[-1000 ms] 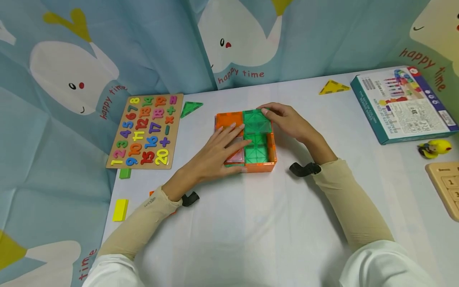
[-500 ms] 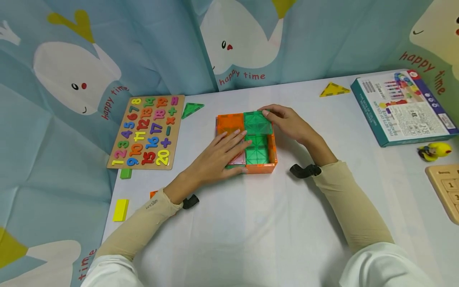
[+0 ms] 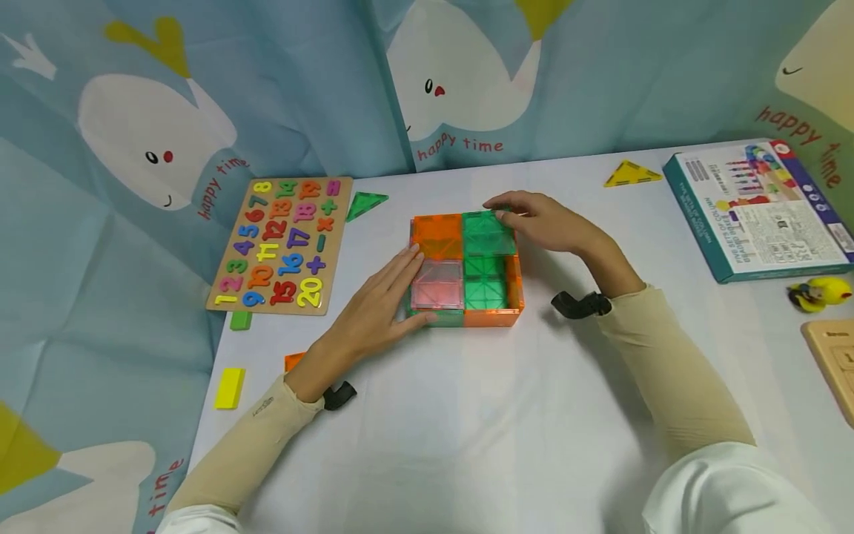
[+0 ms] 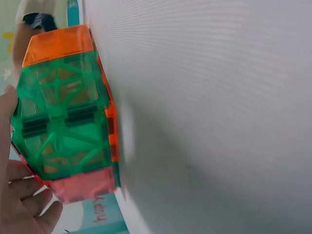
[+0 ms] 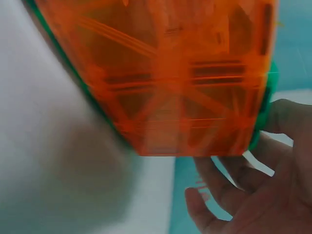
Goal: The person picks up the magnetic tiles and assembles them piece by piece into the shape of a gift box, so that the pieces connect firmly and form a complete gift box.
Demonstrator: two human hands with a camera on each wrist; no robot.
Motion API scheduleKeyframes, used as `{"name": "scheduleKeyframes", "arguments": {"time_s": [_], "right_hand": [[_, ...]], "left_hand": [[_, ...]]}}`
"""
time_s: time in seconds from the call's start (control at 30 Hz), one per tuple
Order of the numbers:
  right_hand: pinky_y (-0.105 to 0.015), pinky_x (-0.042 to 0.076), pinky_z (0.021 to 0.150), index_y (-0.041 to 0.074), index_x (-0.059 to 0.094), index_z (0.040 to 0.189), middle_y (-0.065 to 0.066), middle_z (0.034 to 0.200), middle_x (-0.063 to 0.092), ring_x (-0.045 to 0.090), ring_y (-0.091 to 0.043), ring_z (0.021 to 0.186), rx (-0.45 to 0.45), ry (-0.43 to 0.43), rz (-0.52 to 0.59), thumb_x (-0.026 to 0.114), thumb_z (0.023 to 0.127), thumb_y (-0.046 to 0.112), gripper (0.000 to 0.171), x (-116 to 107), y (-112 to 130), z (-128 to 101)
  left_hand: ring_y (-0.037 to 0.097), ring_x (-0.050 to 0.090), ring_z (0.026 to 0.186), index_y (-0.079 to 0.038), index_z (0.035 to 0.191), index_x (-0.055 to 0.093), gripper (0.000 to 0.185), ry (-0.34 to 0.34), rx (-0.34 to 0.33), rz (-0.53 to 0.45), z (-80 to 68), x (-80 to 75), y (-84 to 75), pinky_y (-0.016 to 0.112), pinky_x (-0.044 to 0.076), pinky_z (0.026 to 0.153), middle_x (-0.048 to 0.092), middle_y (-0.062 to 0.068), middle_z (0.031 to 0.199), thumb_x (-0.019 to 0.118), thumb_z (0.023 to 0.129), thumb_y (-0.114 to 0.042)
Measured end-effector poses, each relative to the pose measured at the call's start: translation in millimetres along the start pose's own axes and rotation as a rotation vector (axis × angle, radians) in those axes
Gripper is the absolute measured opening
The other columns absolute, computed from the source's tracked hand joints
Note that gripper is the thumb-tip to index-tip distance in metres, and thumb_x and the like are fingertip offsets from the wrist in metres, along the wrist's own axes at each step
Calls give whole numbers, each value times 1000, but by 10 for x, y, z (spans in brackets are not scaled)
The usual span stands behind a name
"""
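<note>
A low box of translucent magnetic tiles sits mid-table, its walls orange, green and pink. On top lie an orange tile, a pink tile and a green tile; the front right quarter is uncovered, showing green inside. My left hand lies along the box's left side, fingers nearly straight and thumb by the front edge. At the back right corner, my right hand pinches the green tile, thumb at its top edge and fingers behind. The right wrist view shows the orange side wall close up.
A number puzzle board lies at left, with a green triangle tile beside it. Green and yellow blocks sit nearer. An orange piece is partly under the left wrist. At right are a yellow triangle, a boxed toy set and a duck figure.
My left hand has drawn back left off the box's top, uncovering the pink tile and more of the orange one. The right hand stays at the green tile. The head view has shifted slightly.
</note>
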State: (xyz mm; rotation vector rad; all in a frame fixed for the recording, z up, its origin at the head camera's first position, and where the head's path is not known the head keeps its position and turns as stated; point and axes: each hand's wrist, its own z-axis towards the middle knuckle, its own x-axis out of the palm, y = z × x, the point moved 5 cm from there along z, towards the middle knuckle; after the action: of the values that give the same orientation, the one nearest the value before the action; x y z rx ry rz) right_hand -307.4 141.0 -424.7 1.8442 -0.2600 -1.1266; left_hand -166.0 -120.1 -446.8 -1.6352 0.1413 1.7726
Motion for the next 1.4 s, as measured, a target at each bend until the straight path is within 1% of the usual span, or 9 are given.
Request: {"name": "scheduleKeyframes", "arguments": {"time_s": [0.2, 0.43, 0.57, 0.67, 0.8, 0.93, 1.07, 1.2, 1.4], "right_hand": [[-60, 33, 123, 4, 52, 154, -19, 159, 49, 44, -39, 147, -46, 151, -263, 50, 113, 37, 52, 94, 341, 230], [-67, 26, 124, 3, 49, 156, -21, 159, 50, 41, -43, 150, -47, 245, -417, 50, 113, 38, 56, 283, 545, 363], [-74, 28, 118, 5, 52, 155, -21, 156, 52, 44, -42, 148, -55, 171, -467, 52, 112, 36, 53, 282, 575, 317], [-69, 37, 111, 4, 63, 143, -21, 144, 61, 53, -39, 137, -107, 8, -497, 59, 110, 30, 42, 265, 677, 199], [-52, 54, 90, 2, 67, 121, -16, 112, 73, 68, -31, 99, -125, -112, -419, 61, 109, 24, 26, 319, 902, -100], [-41, 58, 71, 5, 53, 133, -10, 93, 75, 67, -20, 70, -28, 101, -345, 58, 110, 29, 33, 553, 985, -355], [-44, 60, 84, 9, 32, 158, -13, 111, 76, 73, -19, 80, 37, 261, -298, 58, 110, 32, 59, 760, 924, -455], [-46, 59, 92, 11, 27, 164, -15, 135, 69, 74, -22, 100, 40, 233, -210, 59, 109, 29, 66, 812, 871, -456], [-40, 57, 85, 11, 28, 164, -11, 124, 69, 68, -21, 98, 18, 199, -146, 64, 107, 26, 70, 831, 841, -474]], "left_hand": [[22, 20, 163, -7, 169, 22, 95, -2, 15, -13, -68, 2, 11, 47, 31, 128, 18, 5, 177, 72, 99, -46], [22, 24, 162, -8, 169, 24, 93, -22, 15, -10, -68, 5, 15, 46, 32, 127, 21, 5, 176, 72, 99, -47], [23, 26, 161, -8, 168, 26, 94, -31, 16, 5, -61, 14, 12, 47, 34, 126, 23, 5, 176, 73, 98, -48], [23, 27, 161, -8, 168, 26, 96, -40, 12, -3, -62, 15, 10, 48, 36, 125, 24, 5, 176, 75, 96, -49], [23, 31, 159, -8, 168, 27, 99, -68, 1, -43, -75, 6, 16, 49, 38, 123, 27, 6, 175, 78, 94, -49], [23, 38, 156, -8, 165, 35, 93, -113, 8, -66, -90, -14, 29, 48, 41, 122, 34, 6, 172, 80, 93, -48], [25, 43, 153, -8, 161, 42, 86, -133, 22, -65, -94, -27, 24, 47, 43, 119, 39, 6, 169, 80, 94, -46], [25, 42, 154, -7, 161, 43, 83, -116, 17, -65, -89, -22, 5, 49, 45, 118, 39, 7, 169, 79, 95, -43], [24, 39, 155, -6, 162, 42, 83, -90, 14, -48, -104, -56, -20, 49, 44, 118, 37, 7, 170, 77, 97, -44]]}}
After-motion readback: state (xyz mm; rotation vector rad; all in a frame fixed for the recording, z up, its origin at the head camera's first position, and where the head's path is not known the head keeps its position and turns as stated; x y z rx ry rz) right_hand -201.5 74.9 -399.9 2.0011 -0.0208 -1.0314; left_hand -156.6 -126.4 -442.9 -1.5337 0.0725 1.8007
